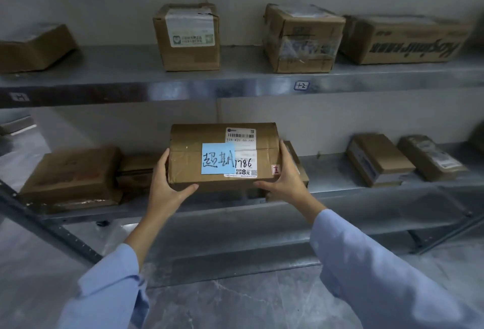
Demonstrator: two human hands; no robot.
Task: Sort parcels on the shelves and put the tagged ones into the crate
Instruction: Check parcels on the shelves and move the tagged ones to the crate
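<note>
I hold a brown cardboard parcel [188,161] in front of the lower shelf [340,171], tilted so its top faces me. A blue tag [218,158] with handwriting is stuck on it, beside a white shipping label [242,145] marked 1786. My left hand [165,184] grips the parcel's left side, thumb under the front edge. On the right side, my right hand [285,179] does the same. No crate is in view.
The upper shelf [235,85] carries several cardboard boxes [187,38]. On the lower shelf lie a flat box [70,174] at the left, a small box [136,169] beside it, and two parcels [379,158] at the right. Grey marbled floor [235,302] lies below.
</note>
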